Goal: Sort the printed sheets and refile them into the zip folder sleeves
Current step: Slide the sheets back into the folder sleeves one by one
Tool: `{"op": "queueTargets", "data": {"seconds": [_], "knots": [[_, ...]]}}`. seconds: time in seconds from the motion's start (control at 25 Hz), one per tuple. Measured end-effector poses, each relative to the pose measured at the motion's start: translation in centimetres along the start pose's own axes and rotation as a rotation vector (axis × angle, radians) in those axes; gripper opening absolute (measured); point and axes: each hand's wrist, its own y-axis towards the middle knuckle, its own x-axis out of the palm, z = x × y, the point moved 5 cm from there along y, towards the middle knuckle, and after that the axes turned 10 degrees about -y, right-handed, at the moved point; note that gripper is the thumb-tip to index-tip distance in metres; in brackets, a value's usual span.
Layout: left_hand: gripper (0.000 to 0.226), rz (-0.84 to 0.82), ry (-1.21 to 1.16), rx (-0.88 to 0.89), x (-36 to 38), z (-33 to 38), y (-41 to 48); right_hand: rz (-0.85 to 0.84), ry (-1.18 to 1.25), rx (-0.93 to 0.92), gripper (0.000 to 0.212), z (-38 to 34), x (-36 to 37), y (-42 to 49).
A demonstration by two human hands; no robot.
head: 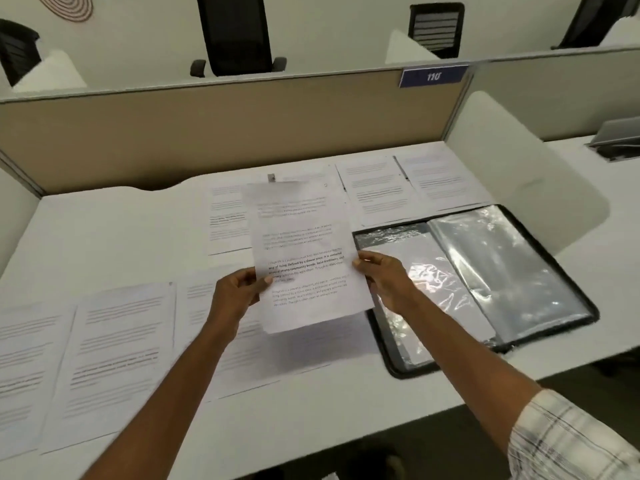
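Nearest, at 8 o'clock from centre, white printed sheets [121, 341] are laid side by side on the white desk top [104, 237].

Just beyond, a single white sheet of printed text [304, 251] is held clear of the desk, slightly skewed. Its left edge is pinched by the left hand [239, 292], thumb on the face and fingers curled behind. Its right edge is pinched likewise by the right hand [384, 278].

At 3 o'clock of the held sheet, a black-edged zip folder [391, 362] lies open and flat, with its glossy clear plastic sleeves [502, 258] exposed. One white page appears to be sleeved on the left leaf.

At 12 to 1 o'clock, further printed sheets [381, 192] lie along the beige partition [242, 133].

Step judged: the sheet is being read for sorting and is not yet filed.

Next move judged: a sleeve mouth must be opened by one hand and the sheet slid in square, without buckling.
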Motion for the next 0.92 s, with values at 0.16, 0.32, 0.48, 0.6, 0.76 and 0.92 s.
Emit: {"op": "queueTargets", "data": {"seconds": [0.16,0.32,0.48,0.6,0.76,0.92], "knots": [[0.034,-0.065,0.023,-0.015,10.2,-3.5,-4.2,0.014,-0.103,0.01,0.03,0.5,-12.0,-4.4],[0.032,-0.138,0.04,-0.043,19.8,-6.9,-6.8,0.053,-0.154,0.024,0.034,0.3,-22.3,-7.1],[0.03,-0.227,0.056,-0.068,27.2,-9.3,-7.1,0.095,-0.173,0.004,0.04,0.5,-29.8,-7.6],[0.029,-0.278,0.043,-0.077,31.5,-10.3,-5.7,0.148,-0.191,-0.003,0.034,0.1,-34.0,-6.3],[0.028,-0.28,0.007,-0.12,35.9,-11.6,-2.3,0.184,-0.217,-0.017,0.027,-1.3,-38.3,-2.7],[0.024,-0.221,0.011,-0.135,39.2,-11.4,1.5,0.159,-0.219,0.0,0.026,-2.3,-41.3,1.2]]}}
